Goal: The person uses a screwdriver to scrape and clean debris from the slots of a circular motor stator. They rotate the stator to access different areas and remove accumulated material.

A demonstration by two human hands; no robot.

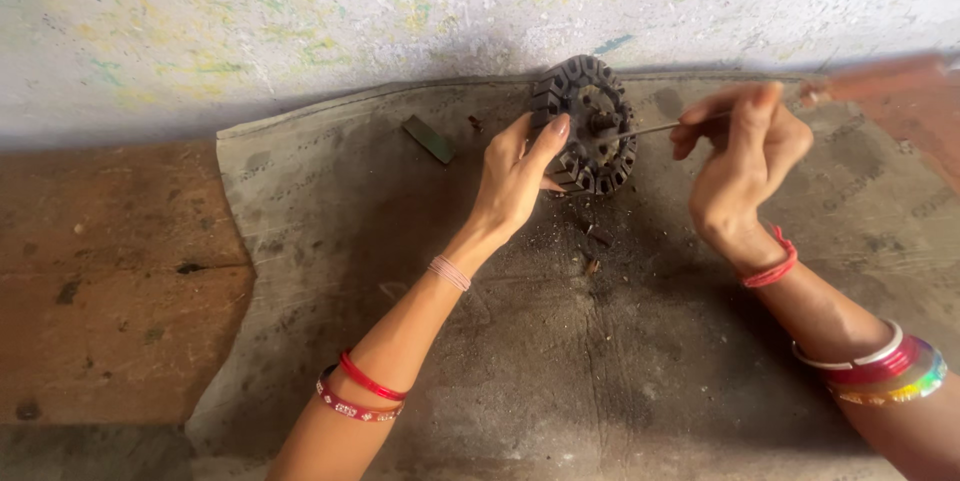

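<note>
A dark round slotted metal core (pixel 590 123), like a fan motor stator, stands on edge on a grey mat (pixel 520 341) near the wall. My left hand (pixel 522 176) grips its left rim and holds it upright. My right hand (pixel 745 166) holds a screwdriver (pixel 870 81) with a reddish handle; its thin metal shaft points left into the hub of the core. Both wrists wear bangles and threads.
A small dark green flat piece (pixel 428 138) lies on the mat left of the core. Dark bits of debris (pixel 592 241) are scattered below it. A paint-speckled white wall (pixel 400 11) rises behind. Brown floor (pixel 100 281) lies left of the mat.
</note>
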